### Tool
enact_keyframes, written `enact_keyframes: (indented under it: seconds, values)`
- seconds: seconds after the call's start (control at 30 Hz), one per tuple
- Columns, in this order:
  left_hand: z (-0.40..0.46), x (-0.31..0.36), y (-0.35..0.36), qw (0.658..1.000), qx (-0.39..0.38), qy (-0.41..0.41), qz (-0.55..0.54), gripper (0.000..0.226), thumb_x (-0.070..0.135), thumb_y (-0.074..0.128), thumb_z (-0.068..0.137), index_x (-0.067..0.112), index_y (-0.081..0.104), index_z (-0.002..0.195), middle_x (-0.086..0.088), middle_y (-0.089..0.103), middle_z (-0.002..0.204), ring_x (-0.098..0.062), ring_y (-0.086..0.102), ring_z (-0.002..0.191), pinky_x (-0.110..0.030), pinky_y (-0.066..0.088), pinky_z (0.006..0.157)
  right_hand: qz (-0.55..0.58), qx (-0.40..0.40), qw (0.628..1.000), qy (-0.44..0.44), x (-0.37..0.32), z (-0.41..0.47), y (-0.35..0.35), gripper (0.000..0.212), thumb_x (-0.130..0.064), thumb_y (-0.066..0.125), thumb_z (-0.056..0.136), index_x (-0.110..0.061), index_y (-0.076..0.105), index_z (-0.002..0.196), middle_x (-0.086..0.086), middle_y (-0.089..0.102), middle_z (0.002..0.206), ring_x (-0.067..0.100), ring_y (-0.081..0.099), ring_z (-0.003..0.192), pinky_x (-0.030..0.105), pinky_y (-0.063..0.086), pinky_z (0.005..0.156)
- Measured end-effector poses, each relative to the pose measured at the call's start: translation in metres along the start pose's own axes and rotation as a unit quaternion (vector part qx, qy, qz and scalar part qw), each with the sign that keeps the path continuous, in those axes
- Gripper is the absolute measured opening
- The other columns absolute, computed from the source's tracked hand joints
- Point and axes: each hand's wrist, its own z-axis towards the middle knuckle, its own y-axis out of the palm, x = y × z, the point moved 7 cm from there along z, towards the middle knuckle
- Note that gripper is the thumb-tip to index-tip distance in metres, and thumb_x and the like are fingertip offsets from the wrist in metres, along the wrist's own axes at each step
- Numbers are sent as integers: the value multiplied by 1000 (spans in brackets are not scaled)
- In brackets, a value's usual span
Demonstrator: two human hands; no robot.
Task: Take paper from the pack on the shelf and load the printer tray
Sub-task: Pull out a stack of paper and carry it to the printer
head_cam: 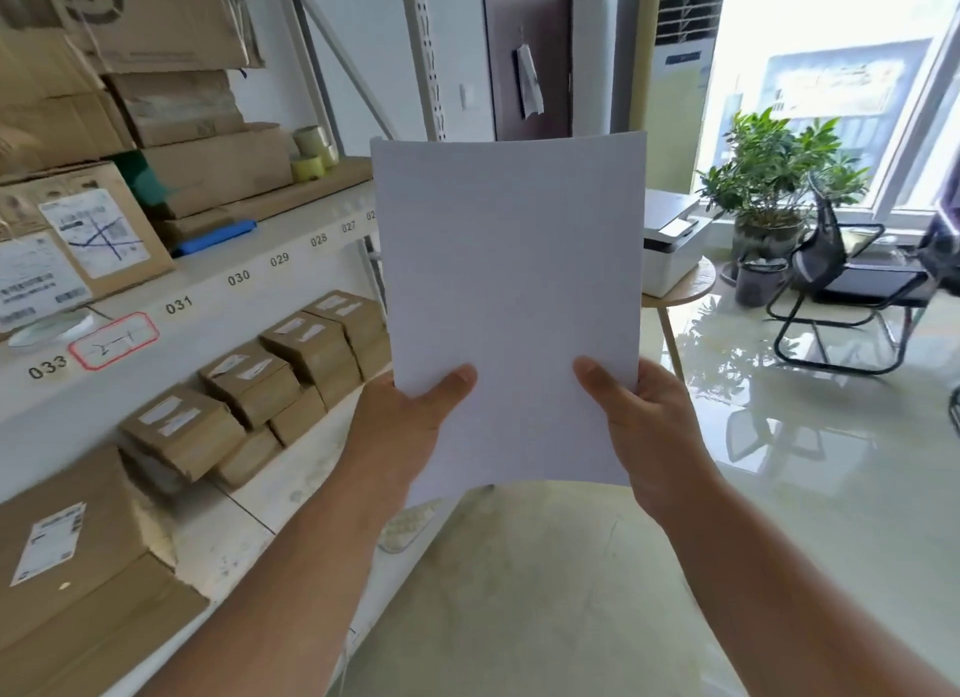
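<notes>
A white paper stack (pixel 511 301) is held upright by its lower corners, gripped by the left hand (pixel 410 426) and the right hand (pixel 644 426). The printer (pixel 670 244), on a round table (pixel 685 286) beyond, is partly hidden by it; box-laden shelving (pixel 208 291) runs along the left, with a chair (pixel 841 291) and plant (pixel 779 171) on the right.

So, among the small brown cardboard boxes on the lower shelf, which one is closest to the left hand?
The small brown cardboard box at the row's right end, just left of the white paper sheets; the others recede leftward from the left hand.
</notes>
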Motion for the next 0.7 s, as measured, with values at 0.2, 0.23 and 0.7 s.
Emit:
enact_keyframes:
  seconds: [0.2,0.23,0.7]
  values:
    - [29,-7,81,999,-34,-6,13,14,22,83,85,16,77,96,4,82,90,-16,79,83,-38,63,78,6,46,999,9,0,34,-70,14,-16,73,98,-7,77,108,14,82,105,39,78,100,59,61,93]
    - [35,-10,92,999,-40,-8,18,15,23,83,84,16,77,96,4,82,91,-17,79,85,-42,63,82,8,55,998,14,1,39,-81,15,-16,73,97,-7,77,108,14,82,105,39,78,100,59,61,93]
    - [170,-34,222,991,-121,-7,63,28,37,87,77,19,79,98,4,82,93,-25,77,93,-54,60,91,-3,154,988,16,12,154,-167,12,-17,73,97,-13,78,107,8,83,102,33,79,96,55,63,91]
